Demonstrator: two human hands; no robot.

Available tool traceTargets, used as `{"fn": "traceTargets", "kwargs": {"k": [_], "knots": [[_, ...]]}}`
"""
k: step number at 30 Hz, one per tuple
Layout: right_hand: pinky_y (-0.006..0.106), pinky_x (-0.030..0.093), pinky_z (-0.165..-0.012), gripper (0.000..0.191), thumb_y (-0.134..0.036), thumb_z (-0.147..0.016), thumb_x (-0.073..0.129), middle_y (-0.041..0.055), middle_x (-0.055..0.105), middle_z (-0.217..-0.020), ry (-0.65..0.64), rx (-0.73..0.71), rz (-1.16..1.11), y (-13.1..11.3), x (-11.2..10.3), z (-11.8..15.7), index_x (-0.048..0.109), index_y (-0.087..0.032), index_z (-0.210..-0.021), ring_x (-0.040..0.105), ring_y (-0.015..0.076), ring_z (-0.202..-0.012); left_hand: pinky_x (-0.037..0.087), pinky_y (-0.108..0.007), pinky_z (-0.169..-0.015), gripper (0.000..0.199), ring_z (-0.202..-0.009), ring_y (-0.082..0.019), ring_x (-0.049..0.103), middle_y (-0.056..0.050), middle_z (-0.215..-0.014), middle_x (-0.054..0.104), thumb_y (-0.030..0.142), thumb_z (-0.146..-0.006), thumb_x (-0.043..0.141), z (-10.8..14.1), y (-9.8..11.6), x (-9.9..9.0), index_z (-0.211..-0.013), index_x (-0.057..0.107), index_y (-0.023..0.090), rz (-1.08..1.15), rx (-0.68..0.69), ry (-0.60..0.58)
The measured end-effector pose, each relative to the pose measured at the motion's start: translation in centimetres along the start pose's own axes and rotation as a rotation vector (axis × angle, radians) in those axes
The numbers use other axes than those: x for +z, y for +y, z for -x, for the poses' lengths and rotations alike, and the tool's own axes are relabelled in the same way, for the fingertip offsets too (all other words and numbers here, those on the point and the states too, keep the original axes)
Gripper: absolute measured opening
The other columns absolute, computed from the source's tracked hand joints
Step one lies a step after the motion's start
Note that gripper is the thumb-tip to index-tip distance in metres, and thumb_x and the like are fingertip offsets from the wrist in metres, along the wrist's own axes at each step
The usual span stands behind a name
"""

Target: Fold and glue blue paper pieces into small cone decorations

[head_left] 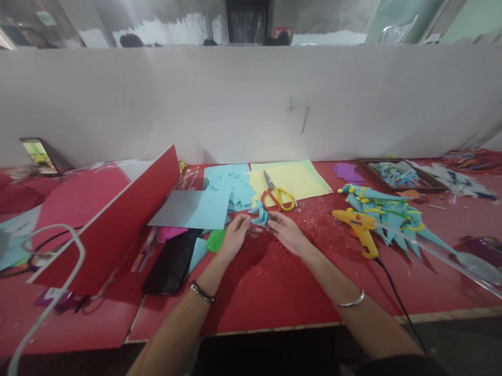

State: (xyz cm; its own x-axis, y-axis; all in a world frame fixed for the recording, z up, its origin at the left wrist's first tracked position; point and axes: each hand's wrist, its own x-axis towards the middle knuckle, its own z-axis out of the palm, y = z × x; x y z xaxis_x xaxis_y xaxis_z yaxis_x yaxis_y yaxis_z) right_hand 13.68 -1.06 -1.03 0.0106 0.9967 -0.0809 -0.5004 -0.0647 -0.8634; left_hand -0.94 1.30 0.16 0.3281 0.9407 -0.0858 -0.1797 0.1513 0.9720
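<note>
Between my fingertips is a curled piece of light-blue paper (259,214), held just above the red tabletop. My left hand (234,235) pinches its left side, thumb and fingers closed. At its right side the fingers of my right hand (288,233) close on the edge. Right behind the paper lie scissors (280,197) with red and yellow handles, blades pointing away, on pale yellow sheets (306,181). Several small blue paper pieces (233,188) are scattered behind my left hand. A larger blue sheet (192,209) and a green piece (215,240) lie beside it.
A yellow glue gun (360,229) with a black cord lies at right, by pointed blue paper shapes (392,215) and a clear stick. A dark phone (172,262) lies at left, near an upright red board (121,233) and white cable (66,280). A white partition (237,105) stands behind.
</note>
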Motion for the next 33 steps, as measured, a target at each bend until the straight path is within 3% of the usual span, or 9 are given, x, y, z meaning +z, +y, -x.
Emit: {"fn": "traceTargets", "kwargs": {"k": [8, 16, 22, 33], "knots": [[0.025, 0.042, -0.068, 0.024, -0.029, -0.058, 0.070, -0.0022, 0.062, -0.070, -0.028, 0.027, -0.006, 0.12, -0.27, -0.13, 0.062, -0.019, -0.078, 0.055, 0.0086, -0.064, 0.045, -0.022, -0.056, 0.037, -0.055, -0.012, 0.061, 0.008, -0.057, 0.053, 0.048, -0.059, 0.065, -0.28, -0.36, -0.30, -0.070, 0.043, 0.020, 0.080, -0.026, 0.073], [0.026, 0.043, -0.071, 0.032, -0.030, -0.056, 0.072, -0.0017, 0.061, -0.080, -0.032, 0.024, 0.085, 0.16, -0.05, 0.17, 0.061, -0.020, -0.084, 0.056, 0.0087, -0.068, 0.047, -0.024, -0.060, 0.037, -0.060, -0.013, 0.062, 0.006, -0.062, 0.059, 0.048, -0.058, 0.066, -0.33, -0.36, -0.20, -0.069, 0.045, 0.019, 0.099, -0.013, 0.045], [0.027, 0.044, -0.071, 0.033, -0.035, -0.057, 0.071, -0.0015, 0.061, -0.075, -0.008, 0.042, 0.078, 0.20, -0.07, 0.11, 0.059, -0.019, -0.082, 0.056, 0.0090, -0.064, 0.046, -0.025, -0.067, 0.034, -0.062, -0.012, 0.061, 0.005, -0.064, 0.060, 0.047, -0.061, 0.065, -0.28, -0.36, -0.11, -0.068, 0.048, 0.018, 0.083, 0.029, 0.018], [0.029, 0.044, -0.075, 0.024, -0.024, -0.058, 0.067, -0.0007, 0.061, -0.080, 0.005, 0.039, 0.123, -0.02, 0.21, 0.26, 0.060, -0.019, -0.080, 0.057, 0.0109, -0.072, 0.044, -0.024, -0.065, 0.033, -0.063, -0.013, 0.061, 0.004, -0.063, 0.059, 0.048, -0.063, 0.062, -0.05, -0.25, 0.04, -0.068, 0.047, 0.018, 0.047, 0.014, -0.016]]}}
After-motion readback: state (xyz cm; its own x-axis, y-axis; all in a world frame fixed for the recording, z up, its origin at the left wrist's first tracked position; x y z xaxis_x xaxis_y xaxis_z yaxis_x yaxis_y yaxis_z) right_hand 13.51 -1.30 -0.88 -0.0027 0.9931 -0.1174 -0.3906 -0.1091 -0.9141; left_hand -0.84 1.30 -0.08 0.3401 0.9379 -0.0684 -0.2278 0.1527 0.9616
